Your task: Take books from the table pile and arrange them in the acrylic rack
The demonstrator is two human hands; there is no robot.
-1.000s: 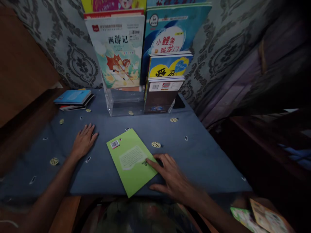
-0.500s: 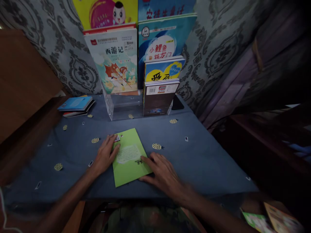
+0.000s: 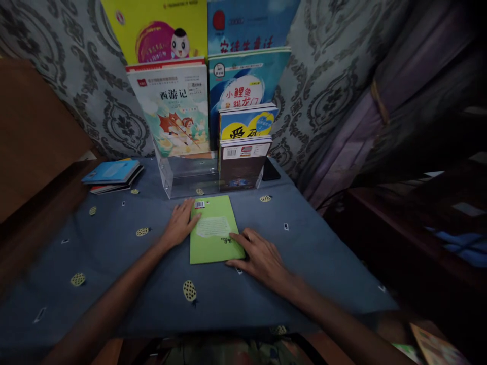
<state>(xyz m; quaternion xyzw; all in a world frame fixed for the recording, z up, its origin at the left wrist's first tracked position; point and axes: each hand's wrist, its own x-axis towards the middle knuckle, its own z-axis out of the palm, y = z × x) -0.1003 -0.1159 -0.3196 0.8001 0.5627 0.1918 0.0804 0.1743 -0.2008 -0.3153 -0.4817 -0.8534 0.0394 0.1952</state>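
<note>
A thin green book [image 3: 213, 230] lies back cover up on the blue tablecloth [image 3: 312, 253], just in front of a clear display stand [image 3: 182, 175]. My left hand [image 3: 180, 223] rests flat against the book's left edge, fingers stretched out. On the lower right corner of the book lies my right hand [image 3: 258, 253], fingers spread. Neither hand grips the book. The stand holds several upright children's books; the front left slot looks vacant.
A small stack of books [image 3: 112, 174] lies at the back left of the table. A patterned grey wall [image 3: 323, 86] rises behind the stand. A wooden panel [image 3: 34, 137] stands to the left. Dark furniture and curtains crowd the right. Loose booklets [image 3: 433, 347] show at the bottom right.
The green book has slid away from me toward the stand and turned square to it. My left hand came from the cloth to the book's left edge; my right stayed on it.
</note>
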